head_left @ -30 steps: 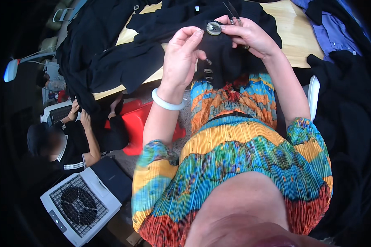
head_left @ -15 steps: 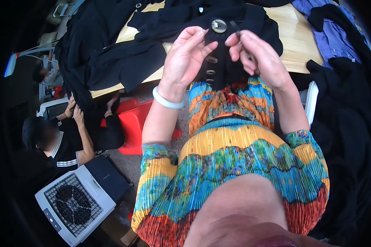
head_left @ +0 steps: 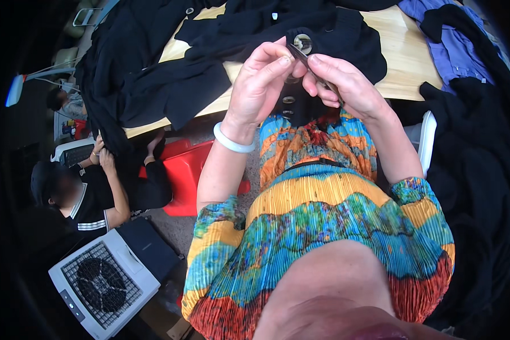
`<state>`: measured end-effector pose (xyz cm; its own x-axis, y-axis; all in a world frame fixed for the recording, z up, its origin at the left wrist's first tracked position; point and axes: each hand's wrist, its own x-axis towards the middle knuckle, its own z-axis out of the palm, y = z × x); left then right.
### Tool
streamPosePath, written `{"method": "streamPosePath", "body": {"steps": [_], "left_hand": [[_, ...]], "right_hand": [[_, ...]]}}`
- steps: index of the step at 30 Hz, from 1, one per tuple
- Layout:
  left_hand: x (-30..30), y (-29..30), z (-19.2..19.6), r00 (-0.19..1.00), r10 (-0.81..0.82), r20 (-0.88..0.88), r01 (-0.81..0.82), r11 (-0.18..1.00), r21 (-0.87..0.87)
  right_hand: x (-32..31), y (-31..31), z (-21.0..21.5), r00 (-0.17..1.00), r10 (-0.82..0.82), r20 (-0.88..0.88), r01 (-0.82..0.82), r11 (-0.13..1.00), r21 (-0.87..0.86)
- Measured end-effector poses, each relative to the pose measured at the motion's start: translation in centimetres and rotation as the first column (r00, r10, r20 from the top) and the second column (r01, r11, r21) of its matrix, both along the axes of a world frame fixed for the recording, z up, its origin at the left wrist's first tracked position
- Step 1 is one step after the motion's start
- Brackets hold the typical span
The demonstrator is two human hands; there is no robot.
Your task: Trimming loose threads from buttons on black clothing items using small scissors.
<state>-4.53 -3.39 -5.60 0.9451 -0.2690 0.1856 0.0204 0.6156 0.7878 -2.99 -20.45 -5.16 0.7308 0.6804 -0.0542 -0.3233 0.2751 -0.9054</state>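
My left hand (head_left: 260, 85), with a white bangle (head_left: 232, 143) on its wrist, pinches a fold of a black buttoned garment (head_left: 345, 34) just under a round shiny button (head_left: 303, 42). My right hand (head_left: 345, 85) grips a thin dark tool (head_left: 299, 54), which may be small snips, with its tip against the cloth beside the button. More buttons (head_left: 289, 100) run down the garment between my hands. The garment hangs from the wooden table (head_left: 405, 54) toward my lap.
Black clothes (head_left: 153, 85) cover the table's left side, and a blue garment (head_left: 453, 39) lies at its right. More dark cloth (head_left: 481, 170) is piled on my right. Another person (head_left: 79, 192) sits on the floor beside a red stool (head_left: 181, 170) and a white fan unit (head_left: 102, 283).
My hands have drawn closer together and a little toward me. The right hand's fingers have left the button, and the tool's tip now sits beside it.
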Motion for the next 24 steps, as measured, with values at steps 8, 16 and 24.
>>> {"method": "streamPosePath", "body": {"steps": [8,16,24], "left_hand": [[0.5,1.2,0.0,0.988,-0.019,-0.155,-0.010,0.983,-0.182],[1.3,3.2,-0.2,0.960,-0.050,-0.276,-0.010,0.977,-0.211],[2.6,4.4,-0.5,0.954,-0.032,-0.298,-0.028,0.981,-0.194]], "right_hand": [[0.0,-0.2,0.8,0.996,0.005,0.085,0.002,0.997,-0.073],[6.0,-1.4,-0.5,0.757,-0.211,0.619,0.373,0.917,-0.143],[6.7,-1.0,-0.7,0.936,-0.033,0.351,0.091,0.984,-0.151]]}}
